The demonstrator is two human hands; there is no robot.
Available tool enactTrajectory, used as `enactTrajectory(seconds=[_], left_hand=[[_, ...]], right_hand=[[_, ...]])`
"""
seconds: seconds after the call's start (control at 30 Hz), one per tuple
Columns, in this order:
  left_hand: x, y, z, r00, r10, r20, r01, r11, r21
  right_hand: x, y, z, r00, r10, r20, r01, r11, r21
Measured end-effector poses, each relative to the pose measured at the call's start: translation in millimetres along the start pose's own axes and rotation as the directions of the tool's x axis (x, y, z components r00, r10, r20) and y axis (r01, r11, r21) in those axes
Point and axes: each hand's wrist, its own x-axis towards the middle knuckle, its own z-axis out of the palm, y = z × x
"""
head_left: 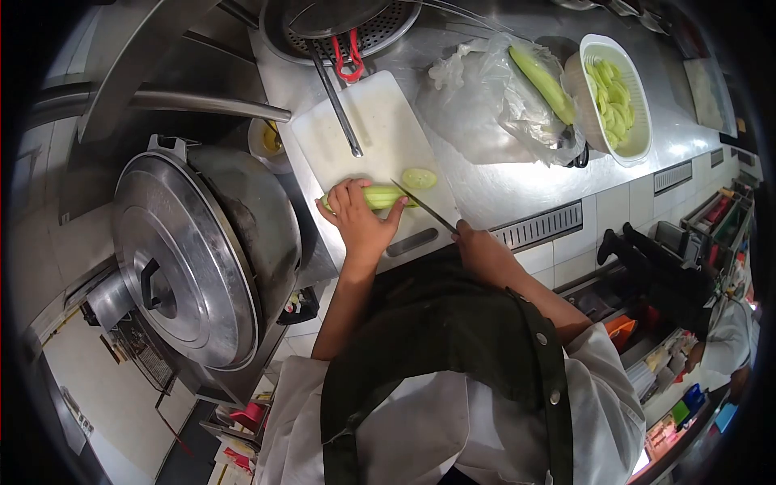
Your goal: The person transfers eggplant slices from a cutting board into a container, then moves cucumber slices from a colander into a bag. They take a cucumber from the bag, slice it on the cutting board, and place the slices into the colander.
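Note:
My left hand [361, 225] is wrapped over a peeled cucumber [383, 196] that lies across the white cutting board [319, 133], its fingers pressing down near the left end. In my right hand [485, 254] is the handle of a knife [428, 208], whose blade points up and left, its tip beside the cucumber's cut end. Just past that end a pale cut slice [419, 179] lies flat on the board. Another peeled cucumber [540, 83] rests on a clear plastic bag [457, 113], and a white tub [643, 97] holds many cut pieces [610, 101].
A long metal handle [338, 113] reaches over the board from a perforated steel strainer [396, 24], next to red-handled scissors [349, 61]. Left of the board stands a large lidded pot [190, 259] and a small bowl [267, 141]. A person [723, 339] is at the far right.

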Motion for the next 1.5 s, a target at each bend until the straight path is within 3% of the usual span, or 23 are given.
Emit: enactTrajectory(seconds=[0.27, 0.4, 0.47, 0.57, 0.67, 0.77, 0.87, 1.07, 1.27, 1.37, 1.47, 1.5], left_hand=[[-1, -1, 2, 1.000, -0.012, 0.024, 0.012, 1.000, 0.002], [1, -4, 5, 0.999, -0.016, 0.043, 0.014, 0.998, 0.066], [-1, -3, 2, 0.999, -0.013, 0.043, 0.010, 0.998, 0.062], [2, -3, -4, 0.998, 0.027, -0.052, -0.028, 1.000, -0.010], [2, -6, -10, 0.993, 0.003, -0.115, -0.006, 1.000, -0.023], [2, -13, -5, 0.995, -0.032, -0.097, 0.028, 0.999, -0.044], [1, -14, -1, 0.995, -0.055, -0.082, 0.048, 0.995, -0.085], [3, -13, -3, 0.996, -0.069, -0.049, 0.064, 0.992, -0.106], [-1, -15, -1, 0.998, -0.038, -0.045, 0.034, 0.996, -0.084], [-1, -19, -1, 0.998, -0.046, -0.045, 0.042, 0.995, -0.090], [1, -17, -2, 0.995, -0.075, -0.065, 0.069, 0.993, -0.098], [-1, -14, -6, 0.990, -0.102, -0.093, 0.092, 0.990, -0.104]], right_hand=[[17, 5, 13, 0.992, -0.127, 0.017, 0.128, 0.990, -0.061], [46, 13, 29, 0.993, -0.120, 0.000, 0.119, 0.988, -0.094], [50, 17, 34, 0.998, -0.065, 0.000, 0.065, 0.996, -0.064], [66, 40, 28, 0.957, -0.275, 0.093, 0.250, 0.943, 0.221], [46, 31, 24, 0.972, -0.223, -0.071, 0.231, 0.963, 0.141], [13, -11, 0, 0.998, 0.003, -0.057, 0.000, 0.998, 0.065], [5, -15, 3, 1.000, 0.007, 0.030, -0.008, 0.999, 0.053], [6, -14, 9, 0.998, 0.008, 0.055, -0.007, 1.000, -0.027], [45, -5, 37, 0.993, -0.100, 0.066, 0.104, 0.993, -0.058], [49, -4, 46, 1.000, -0.013, 0.025, 0.014, 0.998, -0.058], [75, 35, 57, 0.976, -0.214, 0.046, 0.205, 0.967, 0.152], [69, 21, 29, 0.947, -0.054, 0.316, -0.078, 0.918, 0.389]])
